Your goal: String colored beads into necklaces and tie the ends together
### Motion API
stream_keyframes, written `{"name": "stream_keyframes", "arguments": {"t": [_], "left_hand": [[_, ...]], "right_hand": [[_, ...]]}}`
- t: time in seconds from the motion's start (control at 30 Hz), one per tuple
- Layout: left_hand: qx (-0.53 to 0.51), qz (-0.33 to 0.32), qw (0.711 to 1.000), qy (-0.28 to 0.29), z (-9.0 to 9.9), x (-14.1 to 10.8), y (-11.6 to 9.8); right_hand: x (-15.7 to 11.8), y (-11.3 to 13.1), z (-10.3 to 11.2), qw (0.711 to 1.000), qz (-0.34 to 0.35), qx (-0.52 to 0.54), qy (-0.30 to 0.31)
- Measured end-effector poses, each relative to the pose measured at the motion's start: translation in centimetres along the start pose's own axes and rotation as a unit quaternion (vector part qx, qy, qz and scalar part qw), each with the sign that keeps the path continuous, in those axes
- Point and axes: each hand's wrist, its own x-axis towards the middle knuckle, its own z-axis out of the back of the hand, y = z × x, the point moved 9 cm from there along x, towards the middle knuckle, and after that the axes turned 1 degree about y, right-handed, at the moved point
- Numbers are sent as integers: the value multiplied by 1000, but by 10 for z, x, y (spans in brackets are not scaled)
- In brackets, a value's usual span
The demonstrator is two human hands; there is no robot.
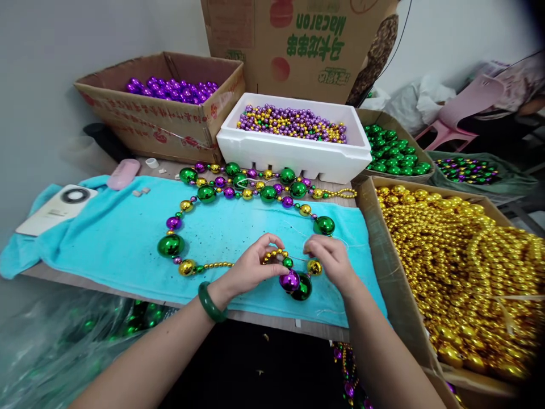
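Note:
A bead necklace [170,246] of large green, purple and gold beads lies in a loop on a turquoise towel [128,250]. My left hand [249,266] is closed on its near part, where a curve of small gold beads stands up between thumb and fingers. A purple bead [289,280] and a large green bead [303,287] hang beside the thumb. My right hand [331,258], a little to the right, pinches a thin white thread [300,259] that runs toward the left hand. A gold bead [314,267] sits between the hands.
Behind the loop are finished-looking bead strands [268,193]. A white foam box [293,150] of mixed beads and a carton [149,122] of purple beads stand at the back. On the right is a carton [394,272] of gold beads. A white device [57,210] lies left.

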Motion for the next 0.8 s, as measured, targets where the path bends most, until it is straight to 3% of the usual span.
{"name": "stream_keyframes", "arguments": {"t": [0.1, 0.17, 0.23, 0.33, 0.4, 0.5, 0.63, 0.8], "left_hand": [[-8, -29, 1000, 7, 3, -2, -6], [-6, -36, 999, 8, 7, -4, -6], [3, -32, 999, -4, 12, -5, -4], [17, -40, 999, -31, 14, -6, -2], [19, -59, 997, -41, 11, -7, -5], [33, -85, 994, -61, 6, -12, -11], [112, -109, 982, -102, 10, -24, -23], [215, -147, 957, -128, 16, -37, -38]], "right_hand": [[-30, -24, 49, 980, -73, -115, -143], [-51, -43, 68, 948, -143, -226, -173], [-65, -44, 71, 918, -152, -322, -178], [-69, -8, 46, 918, -43, -346, -187], [-62, 19, 16, 952, 18, -267, -151], [-48, 44, -20, 984, 36, -151, -93], [-38, 57, -32, 991, 42, -109, -65], [-38, 84, -35, 962, 118, -243, -31]]}}
